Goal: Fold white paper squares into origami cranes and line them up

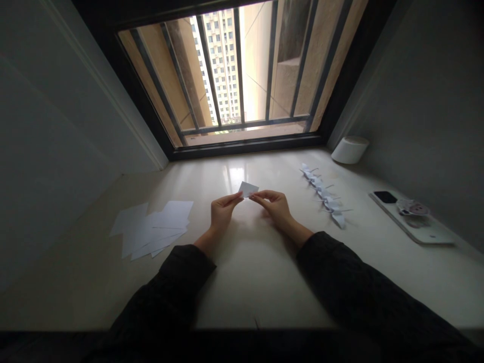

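Note:
A small folded piece of white paper (248, 189) is held just above the pale tabletop (242, 272), in the middle of the view. My left hand (223, 209) pinches its left side with closed fingers. My right hand (274, 204) pinches its right edge between thumb and fingertips. Both forearms wear dark sleeves and reach in from the bottom. A loose pile of white paper sheets (153, 229) lies to the left of my left hand. A row of several small folded paper figures (325, 196) runs diagonally to the right of my right hand.
A white phone (412, 219) with a round sticker lies face down at the right, near the wall. A white roll (350, 149) stands in the far right corner. A barred window (242, 75) rises behind the table. Grey walls close in on both sides.

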Motion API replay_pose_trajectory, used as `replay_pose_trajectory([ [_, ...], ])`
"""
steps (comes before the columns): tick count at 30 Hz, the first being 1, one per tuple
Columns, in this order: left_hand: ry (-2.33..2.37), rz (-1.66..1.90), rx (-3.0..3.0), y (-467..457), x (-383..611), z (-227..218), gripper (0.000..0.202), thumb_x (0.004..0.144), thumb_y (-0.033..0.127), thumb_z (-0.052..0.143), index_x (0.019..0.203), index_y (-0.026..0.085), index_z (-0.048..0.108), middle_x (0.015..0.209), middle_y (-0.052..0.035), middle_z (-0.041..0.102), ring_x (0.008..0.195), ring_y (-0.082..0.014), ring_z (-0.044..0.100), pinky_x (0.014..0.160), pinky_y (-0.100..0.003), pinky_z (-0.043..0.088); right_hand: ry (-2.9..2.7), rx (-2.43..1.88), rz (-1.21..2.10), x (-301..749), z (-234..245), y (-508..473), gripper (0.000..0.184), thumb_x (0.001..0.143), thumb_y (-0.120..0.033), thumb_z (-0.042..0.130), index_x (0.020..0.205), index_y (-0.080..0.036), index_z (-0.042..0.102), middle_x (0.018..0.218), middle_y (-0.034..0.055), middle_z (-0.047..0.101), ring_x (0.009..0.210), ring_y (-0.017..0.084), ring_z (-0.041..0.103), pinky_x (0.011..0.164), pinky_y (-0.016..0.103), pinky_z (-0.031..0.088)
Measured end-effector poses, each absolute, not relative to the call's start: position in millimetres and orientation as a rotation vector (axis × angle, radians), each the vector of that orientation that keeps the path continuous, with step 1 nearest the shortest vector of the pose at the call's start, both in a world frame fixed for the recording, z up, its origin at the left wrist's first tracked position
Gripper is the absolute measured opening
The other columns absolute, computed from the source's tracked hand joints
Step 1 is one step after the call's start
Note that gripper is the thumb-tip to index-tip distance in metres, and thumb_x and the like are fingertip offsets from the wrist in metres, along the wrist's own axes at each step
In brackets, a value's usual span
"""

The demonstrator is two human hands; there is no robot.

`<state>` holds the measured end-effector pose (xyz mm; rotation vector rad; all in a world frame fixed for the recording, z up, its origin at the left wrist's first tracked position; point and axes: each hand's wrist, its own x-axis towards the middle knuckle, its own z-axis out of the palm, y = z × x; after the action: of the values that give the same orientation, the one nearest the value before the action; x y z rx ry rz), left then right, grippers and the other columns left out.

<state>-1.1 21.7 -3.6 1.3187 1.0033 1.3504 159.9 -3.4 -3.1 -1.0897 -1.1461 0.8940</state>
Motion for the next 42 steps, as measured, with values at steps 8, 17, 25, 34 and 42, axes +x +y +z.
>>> replay_pose_trajectory([
  [8, 0.985, 1.305, 1.186, 21.6, 1.5, -6.0, 0.033, 0.062, 0.029, 0.076, 0.093, 0.019, 0.073, 0.093, -0.0087, 0.073, 0.089, -0.0202, 0.066, 0.085, -0.035, 0.048, -0.968, -0.997, 1.088, 153.3, -2.4, -4.6, 0.027, 0.058, -0.042, 0.078, 0.073, -0.021, 0.073, 0.077, 0.004, 0.073, 0.07, 0.019, 0.067, 0.063, 0.03, 0.053],
  [17, 0.965, 1.301, 1.181, 19.6, 3.5, -3.6, 0.032, 0.061, 0.028, 0.077, 0.092, 0.019, 0.073, 0.09, -0.0081, 0.073, 0.084, -0.0186, 0.066, 0.083, -0.035, 0.049, -0.904, -1.01, 1.073, 153.4, -3.6, -2.1, 0.027, 0.055, -0.039, 0.081, 0.072, -0.019, 0.073, 0.077, 0.0057, 0.074, 0.076, 0.021, 0.068, 0.075, 0.034, 0.052],
  [25, 0.965, 1.317, 1.228, 17.9, 4.3, -2.5, 0.032, 0.065, 0.031, 0.074, 0.094, 0.019, 0.073, 0.087, -0.0083, 0.073, 0.084, -0.0198, 0.067, 0.08, -0.035, 0.05, -0.886, -1.02, 1.064, 151.6, -1.8, -3.5, 0.03, 0.056, -0.041, 0.079, 0.074, -0.017, 0.073, 0.075, 0.0067, 0.073, 0.075, 0.021, 0.068, 0.076, 0.036, 0.052],
  [34, 0.991, 1.32, 1.203, 18.2, 4.4, -1.6, 0.035, 0.062, 0.03, 0.076, 0.094, 0.019, 0.072, 0.086, -0.0087, 0.073, 0.08, -0.0193, 0.067, 0.074, -0.033, 0.05, -0.828, -0.966, 1.071, 151.4, -4.9, -0.3, 0.032, 0.051, -0.038, 0.082, 0.074, -0.019, 0.07, 0.073, 0.0056, 0.073, 0.071, 0.021, 0.069, 0.077, 0.038, 0.053],
  [42, 0.961, 1.282, 1.134, 19.4, 4.2, -2.7, 0.037, 0.062, 0.031, 0.077, 0.095, 0.017, 0.071, 0.087, -0.0089, 0.073, 0.083, -0.0193, 0.067, 0.076, -0.032, 0.049, -0.81, -0.942, 1.118, 152.2, -8.0, 1.0, 0.03, 0.052, -0.036, 0.082, 0.073, -0.018, 0.07, 0.073, 0.0051, 0.073, 0.07, 0.019, 0.069, 0.08, 0.037, 0.053],
])
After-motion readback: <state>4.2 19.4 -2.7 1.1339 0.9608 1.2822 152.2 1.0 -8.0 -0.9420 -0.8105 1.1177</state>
